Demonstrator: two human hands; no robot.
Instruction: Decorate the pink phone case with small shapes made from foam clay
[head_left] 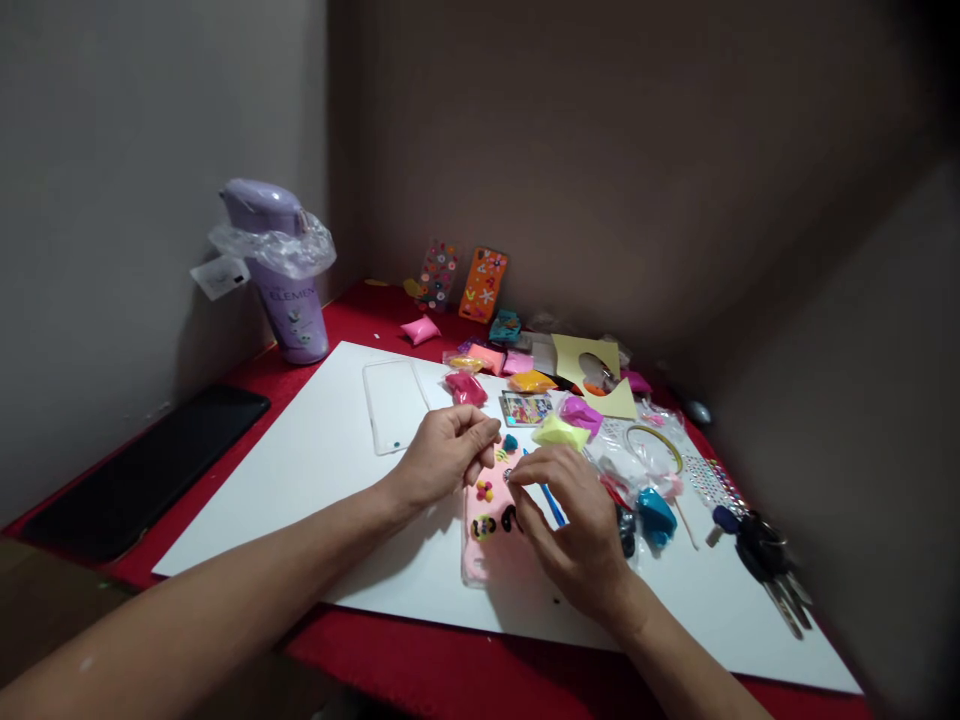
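Observation:
A pink phone case (487,560) lies on the white board (300,480), bearing a pink and yellow flower, black curled pieces and other small decorations. My left hand (450,445) is at the case's upper left, fingers curled and pressed together; whatever they may hold is hidden. Over the right side of the case, my right hand (574,515) pinches with thumb and forefinger beside a small round striped piece (508,474); whether it grips it I cannot tell. A small teal clay piece (511,442) sits near the case's top end. A blue tool (553,503) shows behind my right fingers.
A clear phone case (395,405) lies left of my hands. Clay packets, including a yellow one (562,432), crowd the right. Keys (772,570) lie at the right edge. A purple tumbler (289,290) and black phone-like slab (150,470) stand and lie left. Decorated orange case (484,285) leans behind.

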